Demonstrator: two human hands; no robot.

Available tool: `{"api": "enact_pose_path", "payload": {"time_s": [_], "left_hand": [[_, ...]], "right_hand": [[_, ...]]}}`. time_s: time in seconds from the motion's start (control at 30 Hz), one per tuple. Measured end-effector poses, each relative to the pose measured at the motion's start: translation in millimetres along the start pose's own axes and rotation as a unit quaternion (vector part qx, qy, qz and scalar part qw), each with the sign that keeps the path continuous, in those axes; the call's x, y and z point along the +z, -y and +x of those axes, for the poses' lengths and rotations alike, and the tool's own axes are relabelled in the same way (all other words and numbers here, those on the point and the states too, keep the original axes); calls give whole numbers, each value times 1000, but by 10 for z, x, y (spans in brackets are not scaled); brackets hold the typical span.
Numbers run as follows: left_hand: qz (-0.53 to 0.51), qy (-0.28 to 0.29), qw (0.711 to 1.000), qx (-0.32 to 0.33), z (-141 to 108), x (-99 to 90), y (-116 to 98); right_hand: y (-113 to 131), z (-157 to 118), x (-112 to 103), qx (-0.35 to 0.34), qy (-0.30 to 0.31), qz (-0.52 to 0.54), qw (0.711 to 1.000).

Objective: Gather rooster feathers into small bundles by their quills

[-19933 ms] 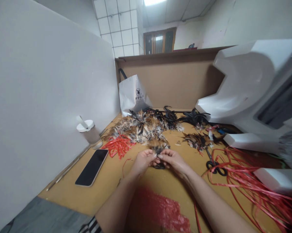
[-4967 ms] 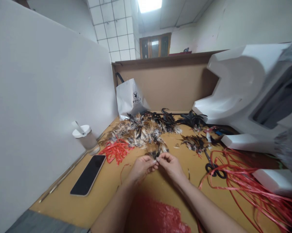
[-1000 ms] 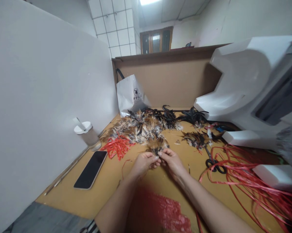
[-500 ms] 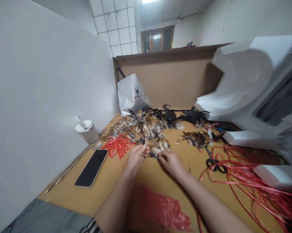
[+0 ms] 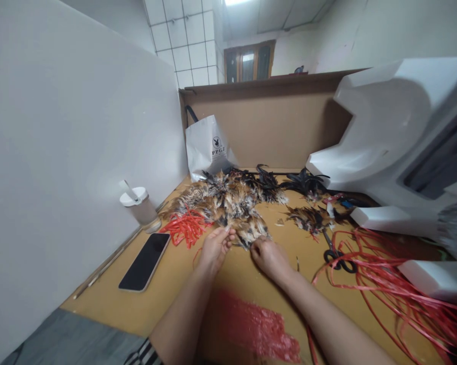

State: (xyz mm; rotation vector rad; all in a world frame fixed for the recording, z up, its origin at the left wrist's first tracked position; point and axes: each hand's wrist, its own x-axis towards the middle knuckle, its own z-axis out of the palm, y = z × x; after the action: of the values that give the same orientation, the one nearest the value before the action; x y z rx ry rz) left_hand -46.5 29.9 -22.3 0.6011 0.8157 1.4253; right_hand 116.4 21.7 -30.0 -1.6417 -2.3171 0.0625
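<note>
And there was the left hand [image 5: 213, 249], its grip pinched together at the left edge of the brown tuft of feathers [image 5: 253, 229], anything between the fingertips too small to tell! The right hand [image 5: 269, 257] curled in at the tuft's right side; whether its grip held any of it, one could not tell. The tuft lay on the desk [image 5: 173, 276] between them, just in front of the big feather heap [image 5: 228, 200]. Partway through, it looked: a small bundle [image 5: 308, 219] lay apart to the right, short red strips [image 5: 186, 228] sat piled to the left, yet much seemed left in that heap, and long red strands [image 5: 395, 286] trailed loose by the scissors [image 5: 338, 261]
</note>
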Motion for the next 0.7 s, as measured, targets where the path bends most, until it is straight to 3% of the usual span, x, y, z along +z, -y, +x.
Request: {"api": "enact_pose_path", "payload": {"time_s": [0.3,0.47,0.6,0.67,0.7], "left_hand": [[0,-8,1000,-6,17,-3,14],[-1,-15,1000,-4,6,3,5],[-5,-13,1000,3,7,-4,0],[-5,-14,1000,4,7,-7,-3],[-3,-13,1000,4,5,-5,-3]], "right_hand": [[10,11,21,-7,-4,27,1000],[-98,34,30,2,-23,168,985],[-159,91,45,47,-5,378,925],[-153,110,28,100,28,506,856],[-144,114,12,127,56,574,807]]}}
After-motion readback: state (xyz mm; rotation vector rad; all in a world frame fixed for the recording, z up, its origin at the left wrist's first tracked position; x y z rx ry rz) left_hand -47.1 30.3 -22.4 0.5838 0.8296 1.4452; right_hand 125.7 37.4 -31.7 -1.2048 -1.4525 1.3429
